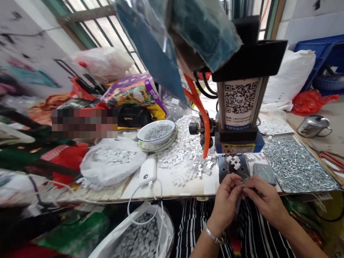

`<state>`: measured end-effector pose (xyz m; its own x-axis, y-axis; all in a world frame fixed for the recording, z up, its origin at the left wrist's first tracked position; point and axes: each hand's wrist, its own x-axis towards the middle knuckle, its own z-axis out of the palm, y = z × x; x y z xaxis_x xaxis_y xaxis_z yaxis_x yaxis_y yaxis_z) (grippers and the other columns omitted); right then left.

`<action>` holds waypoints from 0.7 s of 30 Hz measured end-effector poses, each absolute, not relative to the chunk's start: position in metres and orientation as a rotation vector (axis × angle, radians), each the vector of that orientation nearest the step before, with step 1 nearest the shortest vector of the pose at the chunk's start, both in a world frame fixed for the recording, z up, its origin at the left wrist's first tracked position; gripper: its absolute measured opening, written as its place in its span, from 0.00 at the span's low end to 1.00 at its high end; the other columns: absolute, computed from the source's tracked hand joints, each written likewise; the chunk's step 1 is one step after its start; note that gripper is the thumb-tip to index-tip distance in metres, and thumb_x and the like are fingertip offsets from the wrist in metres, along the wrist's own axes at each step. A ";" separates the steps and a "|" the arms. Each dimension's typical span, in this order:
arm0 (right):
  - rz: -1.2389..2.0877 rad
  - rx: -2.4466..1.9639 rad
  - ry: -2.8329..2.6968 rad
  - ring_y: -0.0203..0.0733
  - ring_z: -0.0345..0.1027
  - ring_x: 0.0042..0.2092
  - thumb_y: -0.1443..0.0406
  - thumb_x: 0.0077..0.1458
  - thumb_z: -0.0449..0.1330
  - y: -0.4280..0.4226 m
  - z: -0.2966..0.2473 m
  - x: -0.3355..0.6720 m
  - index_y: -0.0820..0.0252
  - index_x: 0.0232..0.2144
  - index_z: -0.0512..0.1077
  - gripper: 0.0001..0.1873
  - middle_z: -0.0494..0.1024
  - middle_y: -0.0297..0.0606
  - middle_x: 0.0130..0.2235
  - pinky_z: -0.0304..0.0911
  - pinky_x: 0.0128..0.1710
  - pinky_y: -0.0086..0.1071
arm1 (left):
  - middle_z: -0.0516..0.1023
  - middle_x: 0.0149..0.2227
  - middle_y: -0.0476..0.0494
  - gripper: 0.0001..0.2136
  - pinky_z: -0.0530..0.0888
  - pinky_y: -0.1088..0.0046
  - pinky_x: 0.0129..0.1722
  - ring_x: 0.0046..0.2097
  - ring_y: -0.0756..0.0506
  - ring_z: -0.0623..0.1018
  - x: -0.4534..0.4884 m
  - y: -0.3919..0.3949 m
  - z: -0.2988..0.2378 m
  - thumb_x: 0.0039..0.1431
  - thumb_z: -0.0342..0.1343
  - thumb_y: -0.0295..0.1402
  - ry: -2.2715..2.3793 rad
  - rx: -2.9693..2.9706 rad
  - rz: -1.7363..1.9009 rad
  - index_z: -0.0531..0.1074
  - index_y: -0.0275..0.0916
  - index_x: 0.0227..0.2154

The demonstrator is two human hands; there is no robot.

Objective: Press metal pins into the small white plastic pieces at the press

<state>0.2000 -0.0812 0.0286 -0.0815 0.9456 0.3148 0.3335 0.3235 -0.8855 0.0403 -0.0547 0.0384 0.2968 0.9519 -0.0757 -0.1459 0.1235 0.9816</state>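
My left hand (226, 200) and my right hand (265, 197) meet at the table's front edge, fingertips pinched together. Whatever lies between them is too small to make out. Just beyond my fingers is the dark metal base (223, 170) of a bench press (238, 107), with several small white square pieces (234, 162) on it. To the right of the base lies a flat grey block (263, 173). Farther right, a tray is filled with small metal pins (298, 163). More white pieces (185, 150) are spread left of the press.
A white bowl (156, 132) of metal parts rests on a green-rimmed dish. Nearby are a white power bank (148, 169) with a cable and a plastic bag (113, 161) of white pieces. Below hangs a sack of grey pieces (139, 236). Orange-handled scissors (331, 157) and a metal mug (314, 126) are right.
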 end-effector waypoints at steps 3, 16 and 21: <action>0.791 -1.236 -1.611 0.42 0.71 0.38 0.59 0.66 0.56 -0.083 0.027 0.202 0.54 0.35 0.74 0.10 0.76 0.38 0.35 0.66 0.39 0.34 | 0.77 0.35 0.47 0.06 0.72 0.68 0.42 0.38 0.46 0.76 0.023 -0.030 0.030 0.64 0.51 0.29 1.249 1.588 1.024 0.74 0.40 0.39; 0.784 -1.302 -1.602 0.42 0.71 0.37 0.57 0.66 0.56 -0.086 0.024 0.203 0.54 0.35 0.75 0.11 0.77 0.37 0.34 0.66 0.38 0.34 | 0.74 0.43 0.36 0.05 0.65 0.55 0.50 0.50 0.35 0.71 0.004 0.044 0.003 0.59 0.57 0.23 1.993 2.129 0.668 0.76 0.37 0.36; 0.791 -1.316 -1.557 0.42 0.70 0.37 0.56 0.66 0.56 -0.084 0.031 0.201 0.55 0.34 0.75 0.13 0.77 0.37 0.34 0.66 0.37 0.33 | 0.76 0.44 0.38 0.09 0.67 0.57 0.51 0.49 0.38 0.73 0.002 0.010 0.017 0.60 0.55 0.24 1.785 2.022 0.923 0.75 0.38 0.42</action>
